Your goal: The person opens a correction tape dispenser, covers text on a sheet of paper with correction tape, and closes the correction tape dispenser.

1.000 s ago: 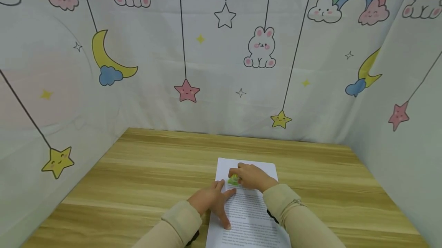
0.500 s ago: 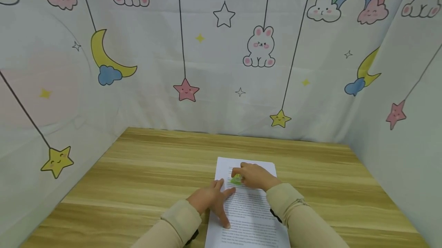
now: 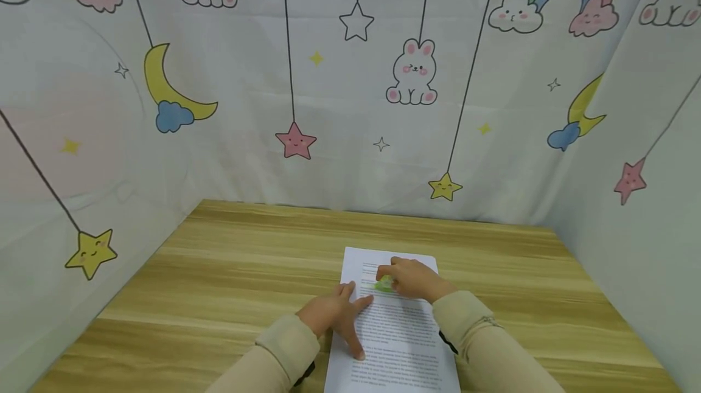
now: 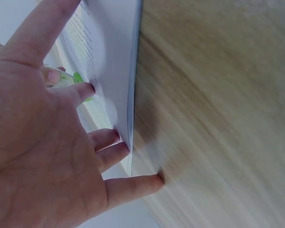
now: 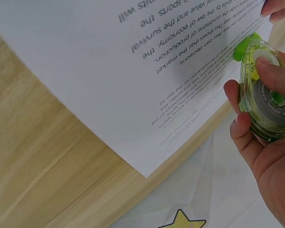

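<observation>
A stack of white printed paper (image 3: 402, 332) lies on the wooden table. My right hand (image 3: 418, 278) grips a correction tape dispenser (image 5: 263, 102) with a clear case, a round reel inside and a green tip. Its tip sits at a line of text in the upper part of the sheet, as the right wrist view shows. My left hand (image 3: 336, 315) is spread over the left side of the stack. Its thumb and fingertips press on the paper, and in the left wrist view one finger (image 4: 135, 187) reaches past the paper's edge onto the table.
The wooden table (image 3: 246, 265) extends around the paper on both sides and behind. A white cloth (image 3: 339, 180) printed with stars, moons, rabbits and rainbows hangs at the back and both sides.
My right hand has slid to the right across the sheet with the correction tape, along the text line. The left hand has stayed in place on the paper.
</observation>
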`<state>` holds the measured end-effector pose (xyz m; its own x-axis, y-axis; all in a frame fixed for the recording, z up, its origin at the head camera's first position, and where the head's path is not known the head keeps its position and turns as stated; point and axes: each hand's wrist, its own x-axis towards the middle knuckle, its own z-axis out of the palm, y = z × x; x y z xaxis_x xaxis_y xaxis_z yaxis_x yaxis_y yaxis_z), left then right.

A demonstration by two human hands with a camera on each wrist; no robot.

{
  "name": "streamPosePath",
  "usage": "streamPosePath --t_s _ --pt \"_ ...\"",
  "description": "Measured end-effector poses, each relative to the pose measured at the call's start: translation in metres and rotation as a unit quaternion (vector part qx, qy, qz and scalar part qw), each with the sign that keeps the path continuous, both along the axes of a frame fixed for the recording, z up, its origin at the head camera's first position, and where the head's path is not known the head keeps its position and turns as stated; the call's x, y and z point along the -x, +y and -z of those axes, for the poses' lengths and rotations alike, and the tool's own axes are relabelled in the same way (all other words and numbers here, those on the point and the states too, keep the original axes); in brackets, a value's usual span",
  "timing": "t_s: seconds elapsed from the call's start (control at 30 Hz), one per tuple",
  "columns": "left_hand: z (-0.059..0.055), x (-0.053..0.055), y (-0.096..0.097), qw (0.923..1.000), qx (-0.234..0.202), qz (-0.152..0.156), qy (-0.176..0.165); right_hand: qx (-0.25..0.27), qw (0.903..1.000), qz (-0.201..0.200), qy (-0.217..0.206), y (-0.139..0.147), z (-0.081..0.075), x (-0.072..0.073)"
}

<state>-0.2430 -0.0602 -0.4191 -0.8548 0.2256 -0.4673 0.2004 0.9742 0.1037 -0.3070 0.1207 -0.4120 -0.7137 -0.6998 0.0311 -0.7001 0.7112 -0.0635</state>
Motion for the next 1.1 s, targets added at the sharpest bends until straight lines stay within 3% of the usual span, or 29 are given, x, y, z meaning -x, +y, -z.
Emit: streamPosePath --t_s 0.3,0.8,0.97,1.1 --pt "-0.01 -0.004 0.001 1.0 -0.005 0.001 -0.002 -0.001 1.0 0.008 -0.005 0.013 -0.001 -0.003" --pt "-0.013 -0.004 0.004 1.0 -0.003 0.007 0.004 0.007 0.9999 0.0 0.009 0.04 -0.002 -0.003" --pt "-0.01 -0.003 0.005 1.0 -0.003 0.004 0.003 0.074 0.9961 0.026 -0.039 0.051 0.004 -0.001" --pt "-0.001 0.001 0.003 0.9999 -0.011 -0.001 0.0 0.161 0.9797 0.084 -0.085 0.066 0.01 -0.002"
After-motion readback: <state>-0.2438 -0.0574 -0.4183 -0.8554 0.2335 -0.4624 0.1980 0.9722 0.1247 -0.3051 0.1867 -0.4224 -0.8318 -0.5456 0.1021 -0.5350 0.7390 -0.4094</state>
